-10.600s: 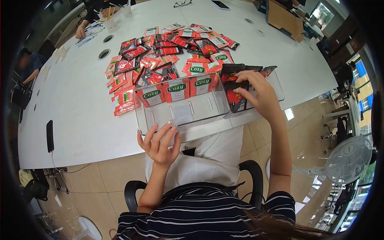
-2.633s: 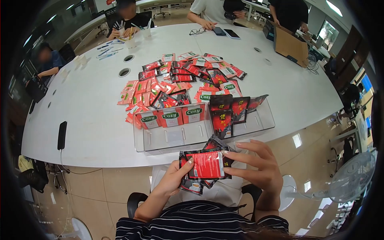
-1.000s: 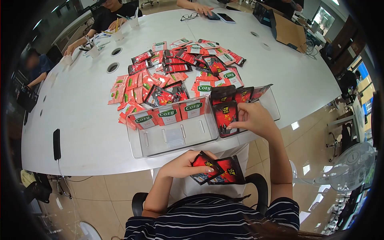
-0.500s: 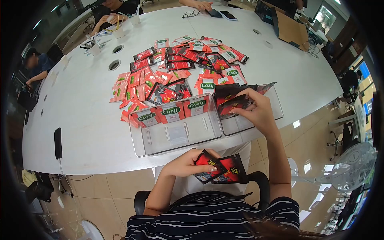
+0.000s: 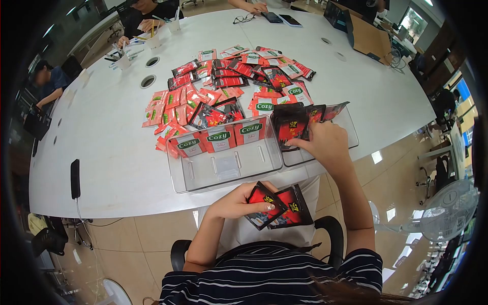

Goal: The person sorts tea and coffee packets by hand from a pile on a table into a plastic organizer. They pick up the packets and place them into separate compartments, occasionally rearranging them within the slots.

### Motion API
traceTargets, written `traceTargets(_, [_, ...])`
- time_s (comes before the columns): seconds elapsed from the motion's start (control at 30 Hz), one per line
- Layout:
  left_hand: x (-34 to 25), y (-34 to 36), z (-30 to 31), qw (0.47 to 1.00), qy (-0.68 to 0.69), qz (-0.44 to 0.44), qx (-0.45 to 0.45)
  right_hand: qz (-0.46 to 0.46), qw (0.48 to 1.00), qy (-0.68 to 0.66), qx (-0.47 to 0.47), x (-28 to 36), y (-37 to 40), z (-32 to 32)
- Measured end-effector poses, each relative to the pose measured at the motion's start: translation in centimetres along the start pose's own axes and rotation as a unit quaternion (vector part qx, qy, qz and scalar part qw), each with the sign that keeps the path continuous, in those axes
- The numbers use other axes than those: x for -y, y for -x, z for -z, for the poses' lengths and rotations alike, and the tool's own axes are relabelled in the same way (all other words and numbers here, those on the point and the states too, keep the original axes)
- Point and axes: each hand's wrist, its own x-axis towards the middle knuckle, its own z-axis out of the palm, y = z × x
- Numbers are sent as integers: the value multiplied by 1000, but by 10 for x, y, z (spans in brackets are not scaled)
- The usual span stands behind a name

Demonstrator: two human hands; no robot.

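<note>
My left hand [image 5: 236,202] is closed on two black-and-red sachets [image 5: 291,208], fanned out over my lap with the thumb across the front one. My right hand [image 5: 328,145] reaches into the right clear plastic bin [image 5: 355,133]. Its thumb lies on the front of a black-and-red sachet [image 5: 294,124] standing upright there, with the fingers bent at its right edge. More dark sachets [image 5: 333,111] stand behind and beside it. In the left clear bin [image 5: 175,175], several pink Cozy sachets [image 5: 218,139] stand in a row along the back wall.
Behind the bins spreads a pile of pink and black-red sachets [image 5: 229,73]. A black phone-like device [image 5: 75,178] with a cable lies at left. Farther off are pen cups [image 5: 152,41], glasses [image 5: 244,19], phones [image 5: 290,20] and an open cardboard box [image 5: 368,40]. Other people sit around the table.
The sachet at my right hand has gone from tilted to upright against the others in the right bin. My left hand still holds its two sachets, raised slightly.
</note>
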Motion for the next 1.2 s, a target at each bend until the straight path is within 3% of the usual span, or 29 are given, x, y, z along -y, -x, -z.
traceTargets(0.07, [0, 1, 0, 1000, 17, 0, -8, 28, 997, -70, 23, -1, 1, 15])
traceTargets(0.17, [3, 3, -1, 999, 25, -25, -37, 3, 975, -216, -46, 2, 14, 21])
traceTargets(0.2, [5, 2, -2, 998, 27, -37, -50, 39, 961, -246, -122, 4, 20, 22])
traceTargets(0.33, [7, 3, -2, 998, 23, -39, -52, -22, 936, -345, -73, 18, 45, 46])
traceTargets(0.43, [4, 1, -3, 997, 27, -34, -57, -3, 943, -317, -103, 19, 48, 45])
traceTargets(0.63, [6, 3, -4, 996, 34, -21, -77, 50, 909, -403, -93, 15, 35, 26])
traceTargets(0.83, [7, 1, -4, 996, 30, -25, -82, 161, 945, -265, -104, 8, 8, 15])
traceTargets(0.97, [5, 1, -6, 996, 21, -28, -88, 157, 952, -248, -88, 12, -2, 12])
traceTargets(1.2, [9, 3, -4, 994, 0, 8, -112, 181, 933, -196, -242, 21, 4, 23])
